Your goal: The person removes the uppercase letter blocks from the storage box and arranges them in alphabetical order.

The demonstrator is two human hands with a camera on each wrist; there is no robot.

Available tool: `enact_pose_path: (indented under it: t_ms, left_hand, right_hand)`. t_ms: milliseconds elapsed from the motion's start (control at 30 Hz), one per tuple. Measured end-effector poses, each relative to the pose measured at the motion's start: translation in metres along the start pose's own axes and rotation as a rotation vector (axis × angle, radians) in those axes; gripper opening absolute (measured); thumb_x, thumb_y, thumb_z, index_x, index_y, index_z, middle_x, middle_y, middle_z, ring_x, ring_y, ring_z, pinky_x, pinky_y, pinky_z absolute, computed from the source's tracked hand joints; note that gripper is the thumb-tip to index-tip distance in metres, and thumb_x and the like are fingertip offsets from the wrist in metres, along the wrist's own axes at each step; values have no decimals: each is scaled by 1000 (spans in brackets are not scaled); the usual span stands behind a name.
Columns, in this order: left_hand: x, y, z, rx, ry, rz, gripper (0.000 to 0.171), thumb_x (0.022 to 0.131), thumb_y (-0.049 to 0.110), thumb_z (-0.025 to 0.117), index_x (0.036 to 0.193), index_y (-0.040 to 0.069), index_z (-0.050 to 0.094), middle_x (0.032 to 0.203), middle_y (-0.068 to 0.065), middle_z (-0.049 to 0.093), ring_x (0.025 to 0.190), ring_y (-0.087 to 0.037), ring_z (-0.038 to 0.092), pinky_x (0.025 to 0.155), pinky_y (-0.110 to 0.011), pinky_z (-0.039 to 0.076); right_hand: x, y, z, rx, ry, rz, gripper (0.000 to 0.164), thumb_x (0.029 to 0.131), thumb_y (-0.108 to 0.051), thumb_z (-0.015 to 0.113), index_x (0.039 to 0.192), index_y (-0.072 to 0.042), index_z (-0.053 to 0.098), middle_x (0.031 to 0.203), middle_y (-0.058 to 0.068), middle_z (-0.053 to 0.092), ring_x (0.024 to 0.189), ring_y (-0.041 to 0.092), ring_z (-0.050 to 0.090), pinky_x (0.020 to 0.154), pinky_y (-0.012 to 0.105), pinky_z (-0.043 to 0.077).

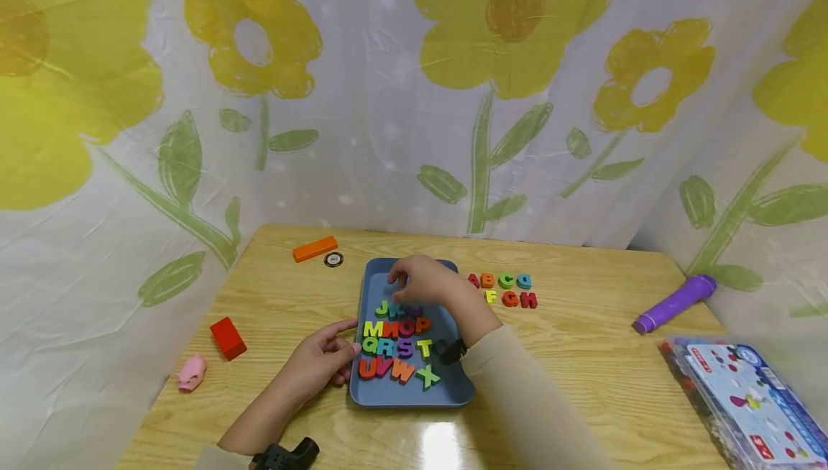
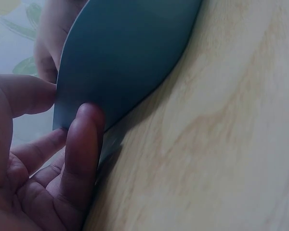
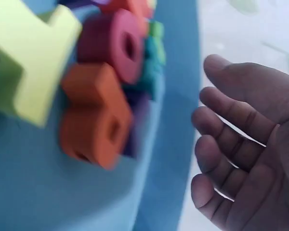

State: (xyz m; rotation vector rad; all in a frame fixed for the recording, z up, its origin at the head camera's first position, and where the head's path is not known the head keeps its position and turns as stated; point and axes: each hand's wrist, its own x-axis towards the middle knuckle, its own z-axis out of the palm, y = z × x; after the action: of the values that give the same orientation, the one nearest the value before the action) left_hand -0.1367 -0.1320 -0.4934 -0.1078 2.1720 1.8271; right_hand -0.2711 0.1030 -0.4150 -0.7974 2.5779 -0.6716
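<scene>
A grey-blue tray (image 1: pixel 414 397) lies on the table, bearing rows of colourful toy letters, among them a yellow-green T (image 1: pixel 423 348), a green X (image 1: pixel 428 376) and an orange P (image 3: pixel 96 115). At its left side my left hand (image 1: pixel 323 356) holds the rim, thumb and fingertips against the tray wall (image 2: pixel 120 57). Over the tray's far end hovers my right hand (image 1: pixel 423 279), fingers loosely curled with nothing between them. Below it are a green J (image 1: pixel 382 308) and a teal K (image 1: pixel 395 310); a purple letter (image 1: pixel 412 311) is partly hidden by the hand.
Right of the tray stand two rows of letters, including a green C (image 1: pixel 507 280) and a red H (image 1: pixel 529 300). A purple microphone (image 1: pixel 673 305) and a plastic case (image 1: pixel 750 402) lie farther right. Leftward are a red block (image 1: pixel 228 338), pink pig (image 1: pixel 192 374) and orange block (image 1: pixel 315 249).
</scene>
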Motion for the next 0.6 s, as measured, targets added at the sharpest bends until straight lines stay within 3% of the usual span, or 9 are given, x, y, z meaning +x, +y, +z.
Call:
enact_pose_path:
  t_ms: [133, 367, 600]
  left_hand:
    - [-1, 1, 0, -6, 3, -5, 58, 105, 13, 73, 159, 6, 54, 92, -8, 70, 68, -18, 63, 59, -29, 58]
    - [-1, 2, 1, -5, 3, 0, 58, 105, 13, 73, 159, 6, 54, 91, -7, 68, 67, -18, 63, 58, -28, 57]
    - [0, 0, 0, -1, -3, 10, 58, 105, 14, 72, 159, 6, 53, 91, -7, 68, 68, -18, 62, 58, -28, 57]
  right_hand:
    - [6, -2, 13, -35, -53, 45, 29, 99, -21, 83, 126, -11, 77, 111, 3, 73, 95, 18, 65, 90, 38, 59]
    - [8, -10, 23, -85, -42, 106, 28, 96, -30, 86, 120, -17, 79, 109, -2, 74, 96, 15, 65, 93, 39, 60]
    - [10, -20, 29, -164, -58, 110, 34, 97, -34, 84, 126, -17, 79, 113, -2, 76, 101, 16, 67, 117, 54, 47]
